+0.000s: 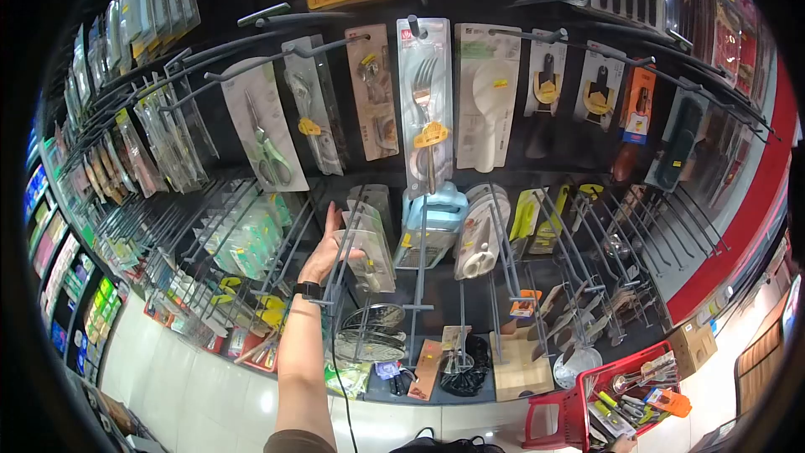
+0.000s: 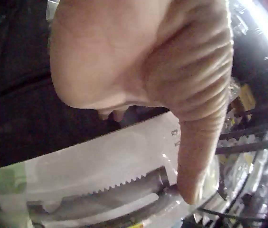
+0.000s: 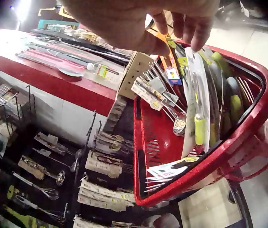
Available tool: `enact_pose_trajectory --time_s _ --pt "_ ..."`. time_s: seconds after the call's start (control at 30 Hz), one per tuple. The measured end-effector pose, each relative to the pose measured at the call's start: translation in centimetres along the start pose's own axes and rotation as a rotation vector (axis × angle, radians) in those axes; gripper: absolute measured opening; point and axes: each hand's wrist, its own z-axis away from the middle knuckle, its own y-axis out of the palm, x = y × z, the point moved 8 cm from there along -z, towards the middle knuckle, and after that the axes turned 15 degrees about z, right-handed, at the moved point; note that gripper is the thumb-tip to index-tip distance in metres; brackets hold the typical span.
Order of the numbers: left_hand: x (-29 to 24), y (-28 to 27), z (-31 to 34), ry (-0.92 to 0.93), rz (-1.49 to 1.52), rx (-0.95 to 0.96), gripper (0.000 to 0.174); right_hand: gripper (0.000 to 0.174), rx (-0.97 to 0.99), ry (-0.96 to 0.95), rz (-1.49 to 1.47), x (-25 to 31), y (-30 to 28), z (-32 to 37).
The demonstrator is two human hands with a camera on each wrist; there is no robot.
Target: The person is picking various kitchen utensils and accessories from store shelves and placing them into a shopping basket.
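In the head view, the left hand [image 1: 321, 258] reaches up to a hanging packaged utensil [image 1: 369, 256], index finger and thumb extended. In the left wrist view, the straight thumb of the left hand [image 2: 148, 71] touches the edge of the package [image 2: 100, 161], which shows a toothed metal tool; the other fingers are mostly hidden. The right hand [image 3: 148, 23] is over a red basket [image 3: 229, 159] in the right wrist view, its curled fingers at the top of a clear package with a yellow-green handle [image 3: 199, 130]. Only part of the right hand [image 1: 623, 445] shows in the head view.
Metal hooks hold a packaged fork [image 1: 426, 101], scissors [image 1: 268, 138] and a white spoon [image 1: 489, 109]. Blue-handled items [image 1: 434, 214] hang beside the left hand. A wooden board [image 1: 524, 365] and a cardboard box [image 1: 696, 348] stand low down.
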Motion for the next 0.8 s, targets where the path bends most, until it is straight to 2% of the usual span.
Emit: enact_pose_trajectory --time_s 0.07,0.17,0.23,0.27,0.33,0.4,0.47,0.5,0.57,0.6,0.67,0.7,0.73,0.8 --pt "0.4 0.2 -0.5 -0.057 0.074 0.01 0.13 0.034 -0.038 -0.017 -0.023 -0.3 -0.3 0.3" --pt "0.5 0.1 -1.1 0.006 0.103 0.047 0.12 0.035 -0.098 -0.044 -0.05 -0.8 -1.3 0.6" --pt "0.7 0.0 -1.0 -0.061 0.247 0.011 0.103 0.036 -0.136 -0.064 -0.064 -1.2 -2.2 0.8" --pt "0.8 -0.2 -1.0 0.003 0.204 0.015 0.084 0.036 -0.154 -0.075 -0.07 -1.4 -2.6 0.9" --pt "1.2 0.0 -0.6 -0.051 0.283 0.023 0.079 0.036 -0.172 -0.086 -0.076 -1.2 -2.8 1.4" --pt "1.6 0.4 -0.4 -0.103 0.36 0.028 0.074 0.043 -0.034 -0.045 -0.119 -1.2 -1.2 1.9" --pt "0.5 -0.2 -0.4 0.069 0.178 -0.147 0.062 0.043 -0.022 -0.051 -0.113 -0.5 -0.5 2.1" --pt "0.8 -0.3 -0.5 0.069 0.177 -0.147 0.062 0.042 -0.009 -0.055 -0.108 -0.1 -0.1 2.3" --pt "0.5 -2.0 -0.2 0.184 -0.226 -0.342 0.055 0.041 0.01 -0.103 -0.088 2.2 0.0 3.9" --pt "-0.8 -0.6 0.6 0.161 -0.127 -0.37 0.052 0.04 0.062 -0.12 -0.07 3.2 0.4 4.6" --pt "0.6 -1.2 0.6 0.164 -0.126 -0.419 0.049 0.039 0.131 -0.145 -0.016 7.7 -0.2 7.6" --pt "0.4 -1.3 0.9 0.166 -0.125 -0.467 0.046 0.039 0.133 -0.146 -0.018 8.2 0.1 8.1" --pt "0.2 -1.0 1.1 0.206 -0.065 -0.476 0.035 0.038 0.133 -0.153 -0.062 8.5 0.3 8.4" --pt "-0.4 -0.1 1.2 0.166 0.022 -0.412 0.029 0.034 0.11 -0.211 -0.075 9.7 0.6 9.1"
